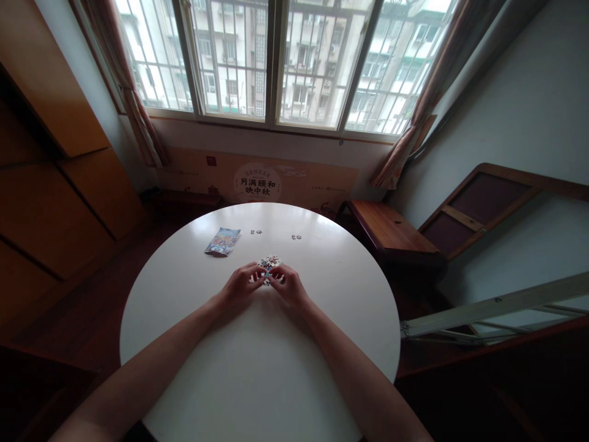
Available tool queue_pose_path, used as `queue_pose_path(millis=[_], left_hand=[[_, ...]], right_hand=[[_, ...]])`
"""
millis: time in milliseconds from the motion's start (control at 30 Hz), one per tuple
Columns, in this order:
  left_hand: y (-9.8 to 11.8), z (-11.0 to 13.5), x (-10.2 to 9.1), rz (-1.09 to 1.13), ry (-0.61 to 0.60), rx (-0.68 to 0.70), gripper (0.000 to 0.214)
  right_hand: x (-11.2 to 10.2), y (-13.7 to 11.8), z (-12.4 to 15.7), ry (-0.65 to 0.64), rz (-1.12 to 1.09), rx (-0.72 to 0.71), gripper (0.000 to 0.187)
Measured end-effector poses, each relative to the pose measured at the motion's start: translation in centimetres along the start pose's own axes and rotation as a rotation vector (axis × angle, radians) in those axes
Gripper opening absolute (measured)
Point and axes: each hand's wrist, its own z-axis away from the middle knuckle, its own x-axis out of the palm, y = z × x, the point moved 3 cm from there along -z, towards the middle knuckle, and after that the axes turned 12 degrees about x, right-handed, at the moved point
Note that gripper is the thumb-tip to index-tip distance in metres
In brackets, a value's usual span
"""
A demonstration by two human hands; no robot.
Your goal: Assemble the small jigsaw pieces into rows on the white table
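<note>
A pile of jigsaw puzzle pieces (271, 260) lies near the middle of the round white table (257, 362). My left hand (242, 279) and my right hand (288, 283) meet at the near side of this pile. Between their fingertips is a small bluish puzzle piece (267, 275), pinched from both sides. Whether it is one piece or two joined is too small to tell. Part of the pile is hidden behind my fingers.
Beyond the pile are two small groups of puzzle pieces, one left (256, 232) and one right (296, 237). A colourful printed packet (223, 242) lies at the left. A wooden bench (391, 227) stands right of the table, below the barred window (271, 61).
</note>
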Motion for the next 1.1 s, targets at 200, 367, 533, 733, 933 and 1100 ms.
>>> queue_pose_path(millis=[200, 367, 533, 733, 933, 1100], left_hand=[[0.1, -0.05, -0.05, 0.013, -0.008, -0.004, 0.015], [0.03, -0.01, -0.04, 0.004, -0.009, -0.003, 0.015], [-0.02, -0.01, -0.05, 0.001, -0.01, -0.006, 0.016], [0.09, -0.08, -0.12, 0.004, -0.01, 0.0, 0.016], [0.15, -0.08, -0.16, 0.015, -0.009, -0.002, 0.016], [0.18, -0.12, -0.2, 0.015, -0.009, -0.002, 0.016]], right_hand=[[0.04, 0.03, -0.01, -0.002, 0.005, 0.001, 0.005], [0.03, 0.07, 0.04, -0.002, -0.002, -0.002, 0.005], [0.05, 0.07, 0.05, -0.003, -0.002, -0.007, 0.004], [0.06, 0.0, 0.02, 0.004, 0.001, -0.003, 0.004], [0.02, -0.03, 0.04, 0.0, -0.005, -0.007, 0.004], [0.04, 0.03, 0.04, 0.002, -0.006, -0.003, 0.005]])
